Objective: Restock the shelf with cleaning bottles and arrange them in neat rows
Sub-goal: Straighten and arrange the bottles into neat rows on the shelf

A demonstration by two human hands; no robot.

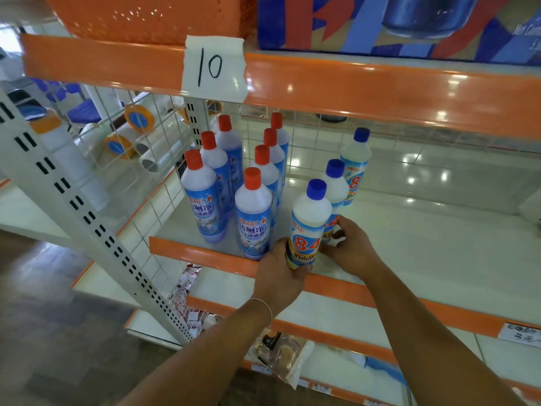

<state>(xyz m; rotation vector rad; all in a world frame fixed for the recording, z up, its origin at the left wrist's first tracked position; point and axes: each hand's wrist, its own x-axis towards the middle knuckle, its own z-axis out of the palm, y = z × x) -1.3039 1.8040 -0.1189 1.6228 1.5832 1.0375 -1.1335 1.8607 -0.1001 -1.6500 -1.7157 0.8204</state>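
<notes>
Several red-capped cleaning bottles (253, 213) stand in two rows at the left of the white shelf (424, 244). Three blue-capped "84" bottles form a third row to their right. My left hand (279, 271) grips the base of the front blue-capped bottle (308, 221) at the shelf's orange front edge. My right hand (352, 247) holds the lower part of the second blue-capped bottle (335, 189) just behind it. The rear blue-capped bottle (355, 162) stands apart, further back.
An orange shelf lip with a paper tag "10" (215, 68) hangs overhead. A wire mesh divider (140, 159) bounds the shelf on the left, a slotted upright (73, 200) in front. Lower shelves hold packaged goods (281, 356). The shelf surface right of the bottles is bare.
</notes>
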